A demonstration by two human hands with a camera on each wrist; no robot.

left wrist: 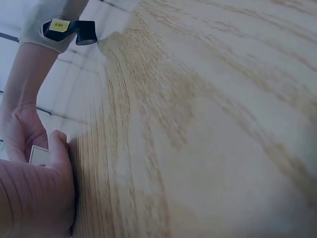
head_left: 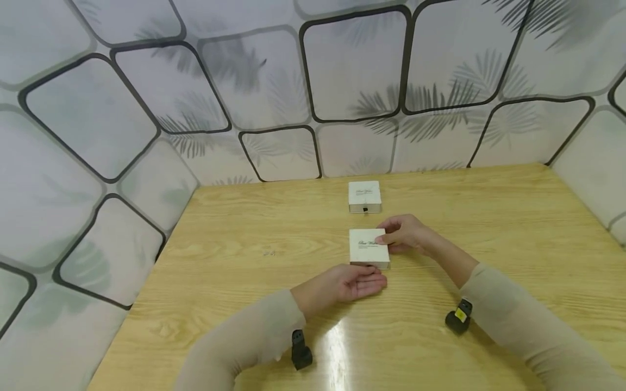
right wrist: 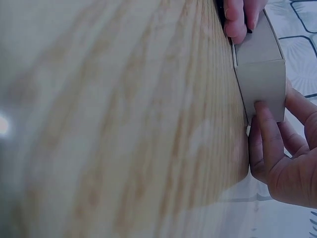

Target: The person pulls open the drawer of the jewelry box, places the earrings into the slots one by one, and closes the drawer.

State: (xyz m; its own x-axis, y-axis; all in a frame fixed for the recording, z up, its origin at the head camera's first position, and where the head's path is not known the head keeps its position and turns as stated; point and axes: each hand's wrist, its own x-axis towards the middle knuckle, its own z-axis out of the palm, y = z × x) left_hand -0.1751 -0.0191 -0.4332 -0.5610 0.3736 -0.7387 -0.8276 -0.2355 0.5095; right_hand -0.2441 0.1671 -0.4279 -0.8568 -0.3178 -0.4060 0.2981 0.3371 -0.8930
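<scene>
A small white gift box with dark lettering on its lid lies on the wooden table. My right hand holds it by the right side, thumb on the lid. In the right wrist view the fingers of that hand lie against the box's side. At the front face, my left hand has its palm turned up. Its thumb and finger pinch a small black pull tab there. Left-hand fingers cover most of the box in the left wrist view.
A second white box with a black tab in front stands farther back, near the patterned wall cloth. Tiny shiny pieces lie on the table to the left. The wooden tabletop reaches to the cloth at back.
</scene>
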